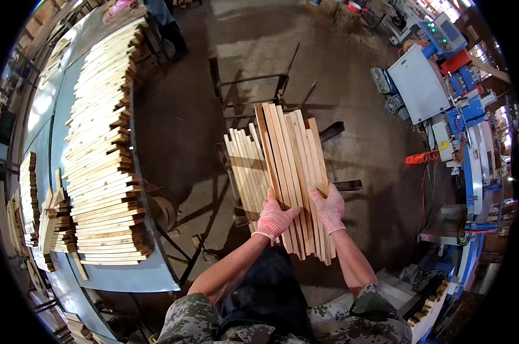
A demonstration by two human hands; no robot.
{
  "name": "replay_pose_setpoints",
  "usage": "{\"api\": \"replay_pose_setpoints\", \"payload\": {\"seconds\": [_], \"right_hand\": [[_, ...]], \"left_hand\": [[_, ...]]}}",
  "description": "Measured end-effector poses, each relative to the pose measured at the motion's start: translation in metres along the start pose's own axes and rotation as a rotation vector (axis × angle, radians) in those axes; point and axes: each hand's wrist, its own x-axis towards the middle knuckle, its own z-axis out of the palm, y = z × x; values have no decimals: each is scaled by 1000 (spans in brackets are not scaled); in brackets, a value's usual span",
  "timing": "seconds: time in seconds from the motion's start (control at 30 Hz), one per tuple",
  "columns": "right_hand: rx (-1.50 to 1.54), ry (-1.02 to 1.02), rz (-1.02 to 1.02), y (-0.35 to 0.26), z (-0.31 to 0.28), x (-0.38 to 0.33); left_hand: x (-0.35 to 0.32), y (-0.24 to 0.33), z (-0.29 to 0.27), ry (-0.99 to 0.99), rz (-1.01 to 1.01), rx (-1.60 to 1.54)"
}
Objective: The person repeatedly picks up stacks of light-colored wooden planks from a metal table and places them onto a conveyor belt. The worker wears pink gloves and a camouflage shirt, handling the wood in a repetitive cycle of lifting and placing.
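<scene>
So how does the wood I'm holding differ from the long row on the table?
Your left hand and right hand grip the held bundle; the long row rests on the table. The held bundle has far fewer strips than the long row. Both are pale wooden strips.

The left hand (275, 221) and right hand (330, 210) wear knit gloves in pinkish red and white, with ribbed-looking cuffs (263, 234) at the wrists. Camouflage sleeves (189, 319) in blocky green, tan, grey and dark patches leave the forearms (234, 264) bare, and plain dark cloth (266, 295) covers the front.
</scene>
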Motion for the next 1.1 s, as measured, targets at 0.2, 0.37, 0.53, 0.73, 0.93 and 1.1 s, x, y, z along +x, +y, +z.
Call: {"api": "replay_pose_setpoints", "payload": {"seconds": [0.2, 0.37, 0.53, 0.73, 0.93, 1.1], "right_hand": [[-196, -49, 200, 72, 65, 88], [-4, -314, 161, 92, 108, 152], [-72, -290, 107, 128, 200, 167], [97, -396, 70, 154, 191, 165], [333, -244, -26, 75, 160, 94], [771, -422, -310, -100, 145, -6]], "left_hand": [[108, -24, 66, -5, -179, 79], [192, -130, 109, 35, -77, 205], [123, -94, 109, -604, 166, 789], [-23, -127, 76, -763, 98, 207], [-138, -279, -27, -225, -229, 108], [-224, -377, -88, 248, -680, -670]]}}
